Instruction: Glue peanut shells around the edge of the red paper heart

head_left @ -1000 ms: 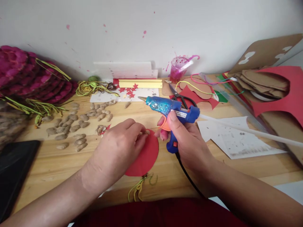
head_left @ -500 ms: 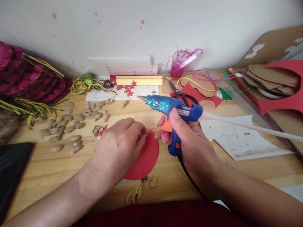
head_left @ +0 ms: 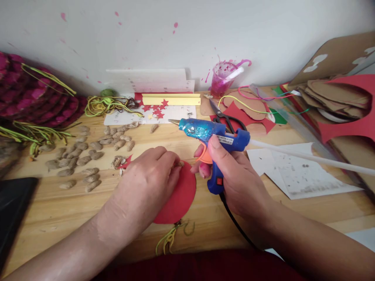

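My left hand (head_left: pixel 149 177) is closed in a pinch at the far edge of a red paper disc (head_left: pixel 181 201). A bit of tan peanut shell (head_left: pixel 181 163) shows at its fingertips; the rest is hidden by the fingers. Yellow-green strings (head_left: pixel 169 239) trail from the disc's near edge. My right hand (head_left: pixel 234 171) is wrapped round the handle of a blue glue gun (head_left: pixel 202 130), held above the table with its nozzle pointing left. The fingers lie by the orange trigger (head_left: pixel 206 155). A white glue stick (head_left: pixel 293 154) runs out of the gun's back.
Several peanuts (head_left: pixel 83 160) lie at left, near magenta stacked pieces (head_left: pixel 35 101) and tangled yarn (head_left: pixel 109 106). Red paper stars (head_left: pixel 158 114), scissors (head_left: pixel 225 117) and a pink-stained cup (head_left: pixel 221 80) stand towards the wall. Cardboard pieces (head_left: pixel 336 95) are at right. A black cord (head_left: pixel 234 220) hangs from the gun.
The view has shifted very slightly. Both hands, the glue gun and the red disc keep practically the same places.
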A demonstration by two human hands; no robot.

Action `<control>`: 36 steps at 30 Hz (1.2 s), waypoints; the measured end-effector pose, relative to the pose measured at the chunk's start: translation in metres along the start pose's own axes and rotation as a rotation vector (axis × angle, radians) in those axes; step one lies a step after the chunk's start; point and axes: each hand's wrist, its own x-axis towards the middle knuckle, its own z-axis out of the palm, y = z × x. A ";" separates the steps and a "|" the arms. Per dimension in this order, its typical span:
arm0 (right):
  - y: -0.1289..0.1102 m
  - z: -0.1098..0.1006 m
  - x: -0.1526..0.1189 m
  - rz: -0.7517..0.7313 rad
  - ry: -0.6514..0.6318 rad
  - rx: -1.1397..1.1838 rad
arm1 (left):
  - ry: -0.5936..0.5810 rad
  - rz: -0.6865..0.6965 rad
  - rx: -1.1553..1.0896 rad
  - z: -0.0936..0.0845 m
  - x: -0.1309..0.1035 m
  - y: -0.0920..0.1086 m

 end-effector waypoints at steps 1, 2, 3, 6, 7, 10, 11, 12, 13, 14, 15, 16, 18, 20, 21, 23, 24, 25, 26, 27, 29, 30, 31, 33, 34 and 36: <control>0.000 0.000 0.000 0.001 0.000 -0.002 | -0.009 -0.005 -0.004 0.000 0.000 0.000; 0.000 0.000 0.000 0.003 -0.001 -0.004 | -0.017 -0.010 -0.008 0.000 0.000 0.000; 0.000 0.000 0.000 0.007 -0.002 -0.006 | -0.020 -0.013 -0.009 0.000 0.000 0.000; 0.000 0.001 0.000 0.012 0.002 -0.004 | -0.010 -0.015 -0.008 0.000 0.000 0.000; 0.000 0.001 0.000 0.010 0.004 -0.002 | -0.006 -0.014 -0.008 0.000 0.000 0.000; 0.000 0.001 0.000 0.003 0.002 0.001 | -0.010 -0.017 -0.014 0.000 0.000 0.000; 0.001 0.001 0.000 0.000 0.003 0.002 | -0.012 -0.019 -0.017 0.000 0.000 0.000; 0.001 0.001 0.000 -0.003 0.005 0.002 | -0.017 -0.021 -0.019 0.000 0.001 0.000; 0.001 0.001 0.000 -0.005 0.006 0.002 | -0.019 -0.024 -0.022 0.000 0.001 0.000; 0.001 0.001 0.000 -0.005 0.006 0.000 | -0.018 -0.026 -0.025 0.000 0.001 0.000; 0.001 0.001 0.000 -0.004 0.005 -0.002 | -0.016 -0.029 -0.026 0.000 0.001 0.000; 0.000 0.001 0.000 -0.002 0.003 -0.005 | -0.016 -0.034 -0.025 0.000 0.001 0.001; 0.000 0.001 0.000 0.001 0.000 -0.007 | -0.011 -0.040 -0.024 0.001 0.001 0.001; 0.000 0.002 0.000 0.004 0.003 -0.008 | -0.011 -0.047 -0.028 0.002 0.002 0.000; 0.000 0.002 0.000 0.005 0.006 -0.010 | -0.014 -0.050 -0.037 0.002 0.002 0.000; 0.000 0.002 0.000 0.007 0.008 -0.014 | -0.016 -0.055 -0.070 0.000 0.001 -0.002; 0.001 0.001 0.000 0.004 0.007 -0.013 | -0.018 -0.061 -0.093 -0.001 0.001 -0.004; 0.001 0.001 0.000 -0.001 0.005 -0.010 | -0.017 -0.070 -0.117 -0.002 0.000 -0.006; 0.001 0.001 0.000 -0.003 0.004 -0.005 | -0.014 -0.080 -0.140 -0.004 -0.001 -0.008; 0.002 0.001 0.000 -0.003 0.004 0.000 | -0.010 -0.086 -0.155 -0.006 -0.001 -0.010; 0.002 0.001 0.000 0.002 0.007 0.005 | 0.012 -0.079 -0.150 -0.010 -0.002 -0.014; 0.002 0.001 0.001 0.006 0.008 0.005 | 0.033 -0.061 -0.134 -0.012 -0.003 -0.015; 0.002 0.001 0.001 0.007 0.007 0.005 | 0.054 -0.040 -0.115 -0.013 -0.004 -0.016; 0.002 0.001 0.002 0.006 0.006 0.003 | 0.077 -0.009 -0.088 -0.015 -0.005 -0.017; 0.002 0.000 0.002 0.007 0.006 0.000 | 0.077 -0.002 -0.085 -0.015 -0.005 -0.016; 0.002 0.000 0.002 0.008 0.010 -0.007 | 0.066 -0.001 -0.096 -0.014 -0.006 -0.015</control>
